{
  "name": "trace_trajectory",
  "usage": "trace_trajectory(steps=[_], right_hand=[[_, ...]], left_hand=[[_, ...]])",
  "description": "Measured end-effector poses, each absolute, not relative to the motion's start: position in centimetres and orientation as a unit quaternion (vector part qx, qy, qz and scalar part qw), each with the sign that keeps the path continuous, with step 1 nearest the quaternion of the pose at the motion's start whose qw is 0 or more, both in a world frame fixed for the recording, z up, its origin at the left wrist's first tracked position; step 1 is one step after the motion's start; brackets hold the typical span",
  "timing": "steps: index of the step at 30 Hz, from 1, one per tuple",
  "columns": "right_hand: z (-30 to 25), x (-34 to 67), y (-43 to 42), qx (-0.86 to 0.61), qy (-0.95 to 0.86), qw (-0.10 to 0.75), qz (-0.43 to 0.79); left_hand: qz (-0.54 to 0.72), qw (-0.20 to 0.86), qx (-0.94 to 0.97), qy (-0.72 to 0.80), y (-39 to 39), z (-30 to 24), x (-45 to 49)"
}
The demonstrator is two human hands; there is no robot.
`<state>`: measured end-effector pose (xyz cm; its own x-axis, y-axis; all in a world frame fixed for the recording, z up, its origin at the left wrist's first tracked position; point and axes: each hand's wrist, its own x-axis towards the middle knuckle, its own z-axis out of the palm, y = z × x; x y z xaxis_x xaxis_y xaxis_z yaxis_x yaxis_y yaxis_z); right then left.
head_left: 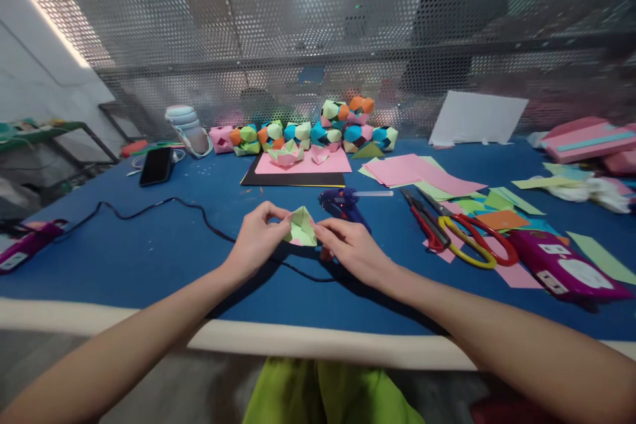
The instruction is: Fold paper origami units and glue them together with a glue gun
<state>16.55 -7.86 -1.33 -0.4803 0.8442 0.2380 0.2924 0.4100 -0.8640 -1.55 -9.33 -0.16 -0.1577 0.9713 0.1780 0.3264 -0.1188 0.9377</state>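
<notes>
Between my two hands is a small folded paper piece (pixel 302 226), light green with some pink, held up above the blue table. My left hand (pixel 261 232) pinches its left edge between thumb and fingers. On the right edge, my right hand (pixel 350 245) grips it with fingertips and thumb. Just behind my right hand lies a blue glue gun (pixel 342 200) with a clear glue stick poking out of its rear. Farther back, folded pink and green paper pieces (pixel 287 155) rest on a pink sheet (pixel 318 162) over a black one.
Several multicoloured folded paper balls (pixel 298 134) line the back, some stacked. At right lie scissors (pixel 464 232), coloured paper (pixel 422 171) and a purple pouch (pixel 566 265). A phone (pixel 156 166) and bottle (pixel 187 129) are at left; a black cable (pixel 163 202) crosses the table (pixel 163 245).
</notes>
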Motion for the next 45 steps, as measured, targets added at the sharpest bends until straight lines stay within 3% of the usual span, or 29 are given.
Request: trace_trajectory(steps=[5,15,22,34,39,45], right_hand=[[-1.2,16.7,-7.7,-0.327,-0.810,0.388,0.293],[-0.6,17.1,-8.5,-0.298,-0.849,0.374,0.224],[0.0,17.0,-8.8,-0.322,-0.835,0.362,0.261],[0.5,16.9,-9.1,-0.290,-0.842,0.387,0.239],[4.3,18.3,-10.9,-0.271,-0.818,0.442,0.247],[10.5,22.5,-8.1,-0.338,-0.687,0.503,0.401]], left_hand=[[0.417,0.414,0.611,0.531,-9.8,-0.3,-0.8],[0.354,0.373,0.703,0.491,-10.7,0.3,-0.9],[0.416,0.370,0.632,0.539,-10.7,0.8,-0.9],[0.454,0.352,0.659,0.485,-11.9,1.8,-0.7],[0.466,0.415,0.634,0.457,-11.9,3.2,-1.8],[0.454,0.407,0.603,0.515,-8.4,4.9,-3.1]])
